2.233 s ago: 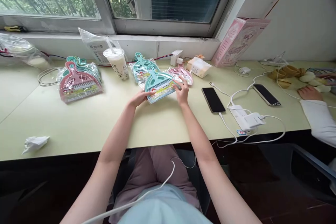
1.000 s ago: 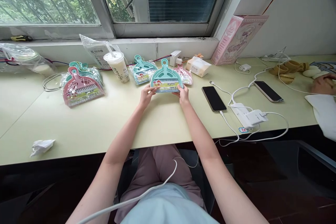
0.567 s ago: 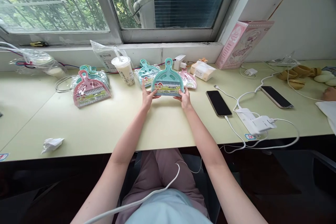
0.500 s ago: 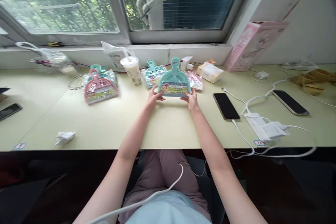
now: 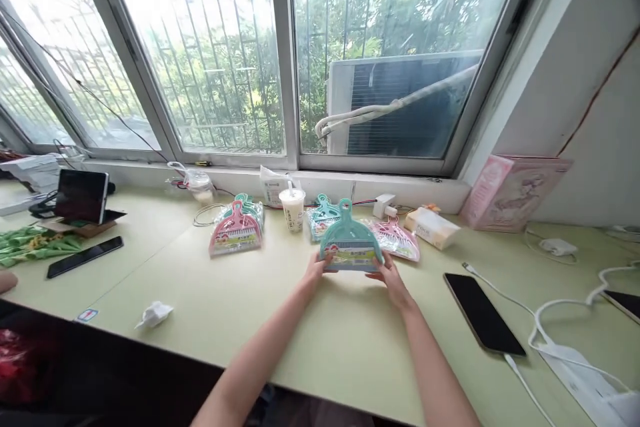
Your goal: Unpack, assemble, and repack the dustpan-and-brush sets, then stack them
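While both hands hold it by its lower corners, the teal dustpan set (image 5: 349,246) stands nearly upright above the table (image 5: 210,307), handle pointing up toward the window. The left hand (image 5: 316,271) has its fingers closed on the left corner, and the right hand (image 5: 393,280) has its fingers wrapped around the right corner; the pack is slightly raised, with its lower edge close to the table.

As a judgement, the grip is only at the edges of a slick plastic wrapper, so the pack could slide out of the fingers or tip forward onto the pink dustpan pack (image 5: 397,241) lying just behind it. A wide swing to the left could knock the drink cup (image 5: 293,208), which stands near and looks to be filled with a pale drink, a straw through its lid. The black phone (image 5: 483,313) lies to the right with a white cable (image 5: 525,380) running from it; a sleeve or arm could drag that.

A clear bag (image 5: 273,184) behind the cup holds something that cannot be made out. Another stack of wrapped dustpans (image 5: 237,230), pink on top, lies to the left, and a crumpled tissue (image 5: 154,314) lies near the table's front edge.
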Demonstrator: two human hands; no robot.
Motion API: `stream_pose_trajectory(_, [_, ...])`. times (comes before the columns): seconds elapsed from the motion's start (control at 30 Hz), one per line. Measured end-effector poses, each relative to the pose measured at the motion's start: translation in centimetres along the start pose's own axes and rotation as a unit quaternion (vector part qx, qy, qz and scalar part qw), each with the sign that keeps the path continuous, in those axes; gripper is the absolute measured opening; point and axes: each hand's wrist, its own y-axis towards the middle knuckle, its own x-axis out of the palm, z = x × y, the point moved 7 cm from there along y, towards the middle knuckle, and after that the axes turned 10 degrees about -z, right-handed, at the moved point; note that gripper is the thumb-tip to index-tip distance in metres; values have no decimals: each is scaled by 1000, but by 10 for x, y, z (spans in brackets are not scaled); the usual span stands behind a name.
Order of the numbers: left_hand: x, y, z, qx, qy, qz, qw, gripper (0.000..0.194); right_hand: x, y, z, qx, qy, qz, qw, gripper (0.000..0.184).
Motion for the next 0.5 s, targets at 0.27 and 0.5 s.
stream_pose_trajectory(0.27, [-117,-103,45,-70,132,100,984,52,82,-13,17,77,-91,-250,961,72])
stream_pose_trajectory(0.5, [-269,-157,97,-49,119,303,944,32,77,-8,19,80,-83,-208,971,61])
